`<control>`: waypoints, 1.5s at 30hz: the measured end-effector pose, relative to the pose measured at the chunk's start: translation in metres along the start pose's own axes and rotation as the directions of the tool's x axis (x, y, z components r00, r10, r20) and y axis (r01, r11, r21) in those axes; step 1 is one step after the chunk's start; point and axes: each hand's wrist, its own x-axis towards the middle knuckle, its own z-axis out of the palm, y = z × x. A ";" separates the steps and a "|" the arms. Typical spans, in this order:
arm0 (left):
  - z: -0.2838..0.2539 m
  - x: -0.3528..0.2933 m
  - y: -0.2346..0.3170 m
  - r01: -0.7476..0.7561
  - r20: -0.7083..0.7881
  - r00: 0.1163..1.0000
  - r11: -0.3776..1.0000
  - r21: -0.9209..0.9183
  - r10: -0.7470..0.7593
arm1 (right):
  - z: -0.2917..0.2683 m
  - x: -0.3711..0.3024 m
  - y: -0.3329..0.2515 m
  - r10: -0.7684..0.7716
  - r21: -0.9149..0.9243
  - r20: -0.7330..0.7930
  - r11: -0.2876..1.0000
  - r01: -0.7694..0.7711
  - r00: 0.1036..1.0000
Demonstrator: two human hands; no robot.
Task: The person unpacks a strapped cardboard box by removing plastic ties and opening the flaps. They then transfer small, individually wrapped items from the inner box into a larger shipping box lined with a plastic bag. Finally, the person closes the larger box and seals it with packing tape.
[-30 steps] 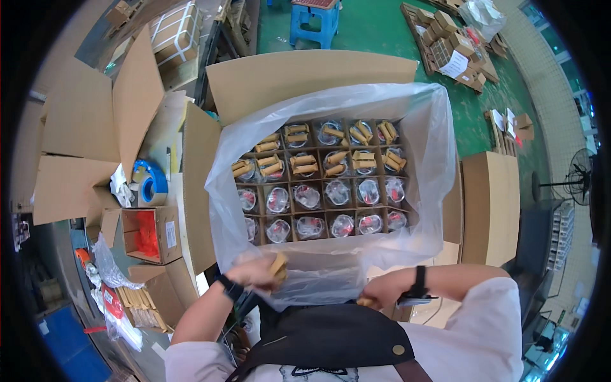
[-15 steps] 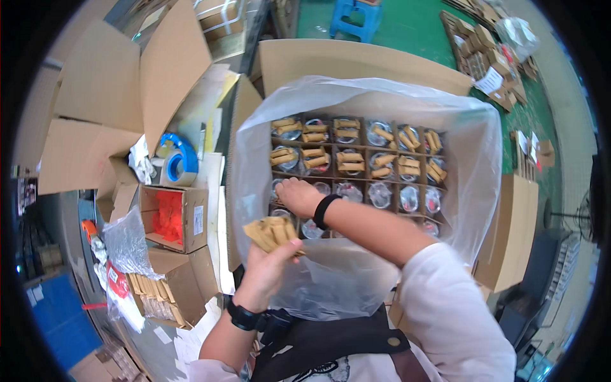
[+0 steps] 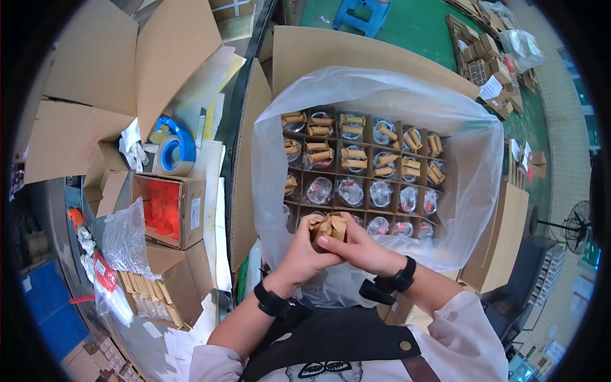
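Observation:
A bunch of small brown paper packets (image 3: 328,230) is gripped by my left hand (image 3: 301,256), in front of the near rows of a large carton. My right hand (image 3: 364,247) closes on the same bunch from the other side, its thumb across the packets. The carton's cardboard dividers (image 3: 366,179) form compartments holding clear-wrapped round items (image 3: 350,192). Pairs of brown packets (image 3: 354,159) lie on the items in the two far rows and in the leftmost compartment of the third row. My hands hide part of the nearest row.
A clear plastic liner (image 3: 474,159) folds over the carton's rim. On the left bench are a blue tape dispenser (image 3: 178,143), a small box with red material (image 3: 162,210) and an open box of brown packets (image 3: 149,290). A blue stool (image 3: 361,16) stands beyond.
My right hand has left the third row's leftmost compartment and come to the packets in my left hand. Packets now show in that compartment. My left hand has shifted right.

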 end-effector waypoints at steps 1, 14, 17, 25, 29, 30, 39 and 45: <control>-0.003 0.001 0.003 0.073 0.078 0.995 0.984 -0.164 -0.061 | -0.007 -0.003 -0.003 0.018 -0.078 0.072 0.997 -0.013 0.997; -0.019 -0.007 -0.006 0.236 -0.121 0.932 0.825 -0.514 -0.342 | -0.057 0.109 0.060 -0.349 -0.988 -0.093 0.152 -0.041 0.932; -0.022 0.003 -0.019 0.207 -0.132 0.947 0.872 -0.444 -0.292 | -0.056 0.113 0.093 -0.529 -0.984 -0.040 -0.127 -0.126 0.848; 0.030 0.012 -0.024 0.089 0.112 0.991 0.974 -0.207 -0.067 | -0.039 0.006 0.023 0.109 -0.113 -0.059 0.987 -0.115 0.992; 0.027 0.000 -0.028 -0.021 -0.124 0.991 0.988 0.151 0.040 | -0.097 0.054 0.039 -0.386 -0.978 -0.106 0.206 -0.027 0.917; 0.029 -0.013 -0.024 -0.163 -0.073 0.985 0.984 -0.071 0.158 | -0.098 0.068 0.047 -0.445 -0.967 0.068 -0.251 -0.051 0.893; -0.111 -0.251 0.062 0.289 -0.744 0.350 0.690 0.664 0.570 | -0.067 0.039 -0.009 -0.320 -0.960 0.001 0.265 0.091 0.947; -0.165 -0.276 0.035 0.423 -0.653 0.658 0.533 0.733 0.376 | 0.148 -0.014 -0.105 -0.359 -0.731 0.319 0.496 0.469 0.877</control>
